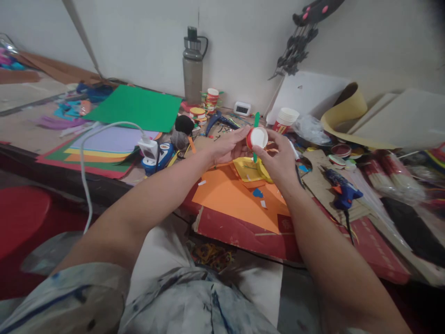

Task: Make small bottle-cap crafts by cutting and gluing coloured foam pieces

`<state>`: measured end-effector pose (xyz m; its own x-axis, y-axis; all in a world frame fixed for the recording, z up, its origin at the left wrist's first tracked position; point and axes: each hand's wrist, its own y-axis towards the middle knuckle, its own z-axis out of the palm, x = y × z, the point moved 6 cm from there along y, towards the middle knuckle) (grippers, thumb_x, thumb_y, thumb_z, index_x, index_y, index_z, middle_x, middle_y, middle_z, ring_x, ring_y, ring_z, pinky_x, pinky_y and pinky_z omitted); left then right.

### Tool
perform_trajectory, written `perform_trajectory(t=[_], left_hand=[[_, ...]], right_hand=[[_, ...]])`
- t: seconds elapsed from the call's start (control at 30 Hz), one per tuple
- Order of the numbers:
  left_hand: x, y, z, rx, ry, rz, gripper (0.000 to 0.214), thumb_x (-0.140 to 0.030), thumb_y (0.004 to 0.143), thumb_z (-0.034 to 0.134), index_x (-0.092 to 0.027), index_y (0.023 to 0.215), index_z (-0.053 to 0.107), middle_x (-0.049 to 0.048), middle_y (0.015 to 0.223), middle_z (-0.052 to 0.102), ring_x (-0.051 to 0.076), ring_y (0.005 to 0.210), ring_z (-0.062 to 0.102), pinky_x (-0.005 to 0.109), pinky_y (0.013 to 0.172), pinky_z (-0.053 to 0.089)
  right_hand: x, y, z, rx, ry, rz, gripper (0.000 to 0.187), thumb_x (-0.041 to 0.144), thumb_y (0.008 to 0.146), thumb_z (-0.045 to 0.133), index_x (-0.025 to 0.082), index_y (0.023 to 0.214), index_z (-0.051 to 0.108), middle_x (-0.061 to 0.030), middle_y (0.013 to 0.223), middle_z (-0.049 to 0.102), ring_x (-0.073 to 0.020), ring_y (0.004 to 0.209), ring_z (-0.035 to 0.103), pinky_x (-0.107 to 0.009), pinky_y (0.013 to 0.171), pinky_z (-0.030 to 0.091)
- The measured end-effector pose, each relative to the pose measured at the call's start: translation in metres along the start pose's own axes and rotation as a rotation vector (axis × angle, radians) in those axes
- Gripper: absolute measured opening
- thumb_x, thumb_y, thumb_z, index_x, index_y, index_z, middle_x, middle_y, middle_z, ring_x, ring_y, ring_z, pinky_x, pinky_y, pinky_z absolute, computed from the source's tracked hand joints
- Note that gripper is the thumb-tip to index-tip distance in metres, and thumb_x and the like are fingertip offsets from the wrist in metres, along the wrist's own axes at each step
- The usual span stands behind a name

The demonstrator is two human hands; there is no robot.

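Between my two hands is a small red and white paper cup (259, 138), its round white face turned toward me. A green strip (256, 119) sticks out above its rim, and more green shows below it. My left hand (231, 146) grips the cup from the left side, with some fingers hidden behind it. On the other side, my right hand (278, 155) is closed on it, thumb at the lower rim. Beneath the hands lie yellow paper (247, 170) and an orange sheet (222, 192) with small white and blue scraps.
A blue glue gun (344, 190) lies to the right on cardboard. Stacked paper cups (285, 119) stand behind my right hand. A tall bottle (193, 67) is at the wall. Coloured sheets (104, 144) and a power strip (158, 157) with a white cable occupy the left.
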<state>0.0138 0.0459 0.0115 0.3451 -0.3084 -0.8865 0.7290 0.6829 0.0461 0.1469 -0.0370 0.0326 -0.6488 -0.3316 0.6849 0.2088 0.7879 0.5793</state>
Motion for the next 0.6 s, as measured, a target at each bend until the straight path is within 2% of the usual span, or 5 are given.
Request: perform_trajectory(t=[0.1,0.2,0.43,0.6], left_hand=[[-0.002,-0.001,-0.001,-0.032,0.003,0.02,0.038,-0.052,0.103,0.069,-0.018,0.119,0.074,0.0069,0.098,0.08,0.013,0.082,0.074,0.027,0.082,0.062],[-0.002,-0.002,-0.001,-0.042,0.026,0.035,0.039,-0.052,0.1,0.073,-0.018,0.119,0.074,0.0061,0.097,0.079,0.013,0.082,0.074,0.026,0.083,0.061],[-0.003,-0.002,0.0,-0.016,0.045,0.059,0.037,-0.05,0.101,0.072,-0.016,0.117,0.075,0.0079,0.1,0.08,0.014,0.089,0.076,0.028,0.088,0.062],[-0.002,-0.003,0.0,-0.012,0.057,0.025,0.037,-0.05,0.1,0.073,-0.016,0.115,0.075,0.0081,0.101,0.081,0.014,0.087,0.076,0.027,0.088,0.061]], right_hand=[[0.002,-0.001,-0.003,-0.049,-0.052,-0.048,0.073,0.067,0.084,0.081,0.028,0.143,0.066,-0.0149,0.133,0.064,-0.0305,0.113,0.064,-0.048,0.086,0.063],[0.005,-0.002,-0.006,-0.08,-0.126,-0.111,0.074,0.068,0.085,0.081,0.03,0.147,0.064,-0.0147,0.131,0.061,-0.031,0.115,0.062,-0.047,0.084,0.064],[0.011,-0.003,-0.004,-0.043,-0.149,-0.141,0.069,0.067,0.09,0.077,0.028,0.146,0.066,-0.0139,0.126,0.06,-0.0291,0.108,0.062,-0.047,0.083,0.064],[0.01,-0.002,-0.003,-0.008,-0.121,-0.117,0.066,0.068,0.089,0.078,0.029,0.141,0.067,-0.0127,0.124,0.061,-0.0289,0.105,0.062,-0.049,0.084,0.065]])
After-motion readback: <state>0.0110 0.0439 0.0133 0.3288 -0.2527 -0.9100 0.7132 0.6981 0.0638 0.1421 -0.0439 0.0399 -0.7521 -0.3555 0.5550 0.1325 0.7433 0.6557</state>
